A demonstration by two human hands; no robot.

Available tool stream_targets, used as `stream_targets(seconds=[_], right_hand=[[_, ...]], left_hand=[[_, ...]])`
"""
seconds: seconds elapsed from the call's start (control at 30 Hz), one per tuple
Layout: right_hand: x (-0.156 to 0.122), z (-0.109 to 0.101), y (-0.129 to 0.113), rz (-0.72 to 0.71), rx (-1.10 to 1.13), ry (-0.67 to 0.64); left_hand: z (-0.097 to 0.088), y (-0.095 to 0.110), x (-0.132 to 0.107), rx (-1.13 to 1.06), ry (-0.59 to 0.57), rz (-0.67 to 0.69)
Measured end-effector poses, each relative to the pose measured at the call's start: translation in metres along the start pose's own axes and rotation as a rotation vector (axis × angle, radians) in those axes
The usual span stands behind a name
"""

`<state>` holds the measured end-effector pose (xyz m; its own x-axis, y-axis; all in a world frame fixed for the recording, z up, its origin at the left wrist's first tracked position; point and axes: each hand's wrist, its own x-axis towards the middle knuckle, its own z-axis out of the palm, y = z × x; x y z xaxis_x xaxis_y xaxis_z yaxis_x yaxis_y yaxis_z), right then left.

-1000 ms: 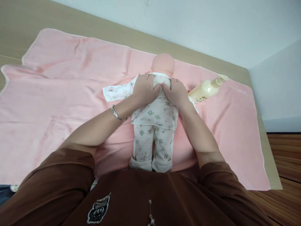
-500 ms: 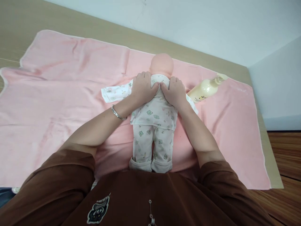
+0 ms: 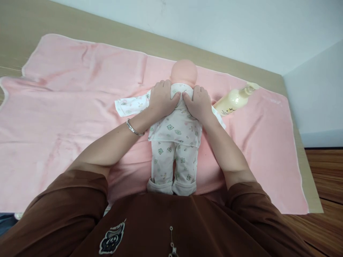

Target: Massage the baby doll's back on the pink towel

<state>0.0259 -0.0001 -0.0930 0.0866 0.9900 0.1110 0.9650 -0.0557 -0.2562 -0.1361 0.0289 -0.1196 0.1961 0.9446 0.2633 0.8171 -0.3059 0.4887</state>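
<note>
A baby doll (image 3: 175, 137) in a white printed suit lies face down on a pink blanket (image 3: 66, 107), its bald head (image 3: 183, 71) pointing away from me. My left hand (image 3: 162, 100) lies flat on its left shoulder and upper back. My right hand (image 3: 198, 104) lies flat on the right shoulder. The fingers of both drape over the shoulders, and the thumbs meet over the spine just below the neck. One doll sleeve (image 3: 128, 105) sticks out to the left. A silver bangle (image 3: 133, 129) sits on my left wrist.
A cream pump bottle (image 3: 233, 101) lies on its side on the blanket, just right of my right hand. The blanket covers a wooden table (image 3: 80, 32) against a pale wall. The table's right edge drops to a wood floor (image 3: 327, 178).
Both hands have slid a little up the doll's back toward the neck, thumbs staying together. The doll and bottle have not moved.
</note>
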Motion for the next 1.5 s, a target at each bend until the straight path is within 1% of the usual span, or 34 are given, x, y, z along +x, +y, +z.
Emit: stream_targets(seconds=[0.13, 0.23, 0.33, 0.5, 0.57, 0.63, 0.7, 0.77, 0.83, 0.9, 1.0, 1.07, 1.13, 1.2, 1.27, 1.33, 1.4, 1.5], right_hand=[[-0.001, 0.0, 0.0, -0.002, 0.0, 0.01], [-0.002, -0.001, 0.0, -0.004, 0.001, 0.011], [-0.001, -0.001, 0.002, -0.014, 0.011, 0.013], [0.0, 0.001, 0.002, -0.031, -0.019, 0.0], [-0.004, 0.0, -0.001, -0.033, -0.032, 0.009], [-0.011, -0.005, -0.006, -0.043, -0.064, 0.02], [-0.02, -0.014, -0.013, -0.082, -0.125, 0.005], [-0.03, -0.025, -0.02, -0.131, -0.183, -0.037], [-0.038, -0.034, -0.025, -0.161, -0.206, -0.076], [-0.044, -0.038, -0.029, -0.192, -0.196, -0.078], [-0.047, -0.033, -0.031, -0.224, -0.15, -0.033], [-0.045, -0.028, -0.029, -0.209, -0.108, -0.019], [-0.04, -0.025, -0.027, -0.181, -0.064, -0.048], [-0.031, -0.024, -0.022, -0.148, -0.022, -0.104], [-0.021, -0.024, -0.018, -0.118, 0.007, -0.148], [-0.014, -0.023, -0.014, -0.103, 0.018, -0.162], [-0.012, -0.021, -0.012, -0.1, 0.007, -0.154], [-0.02, -0.022, -0.017, -0.103, -0.05, -0.119]], left_hand=[[-0.002, 0.003, -0.002, 0.013, 0.004, 0.002], [-0.01, 0.009, -0.005, 0.053, -0.045, 0.002], [-0.017, 0.018, -0.015, 0.096, -0.082, 0.05], [-0.02, 0.028, -0.031, 0.101, -0.027, 0.159], [-0.022, 0.027, -0.029, 0.063, -0.052, 0.174], [-0.025, 0.024, -0.022, 0.018, -0.12, 0.155], [-0.03, 0.021, -0.013, -0.017, -0.185, 0.114], [-0.031, 0.017, -0.005, -0.036, -0.215, 0.083], [-0.027, 0.012, 0.0, -0.043, -0.211, 0.077], [-0.019, 0.006, 0.003, -0.044, -0.185, 0.085], [-0.003, -0.002, 0.004, -0.067, -0.106, 0.105], [0.001, -0.003, 0.002, -0.071, -0.067, 0.11], [-0.003, 0.002, -0.002, -0.013, -0.07, 0.111], [-0.012, 0.012, -0.01, 0.065, -0.098, 0.135], [-0.022, 0.022, -0.019, 0.09, -0.128, 0.202], [-0.029, 0.03, -0.026, 0.061, -0.139, 0.271], [-0.031, 0.031, -0.029, 0.038, -0.137, 0.296], [-0.026, 0.024, -0.021, 0.042, -0.115, 0.275]])
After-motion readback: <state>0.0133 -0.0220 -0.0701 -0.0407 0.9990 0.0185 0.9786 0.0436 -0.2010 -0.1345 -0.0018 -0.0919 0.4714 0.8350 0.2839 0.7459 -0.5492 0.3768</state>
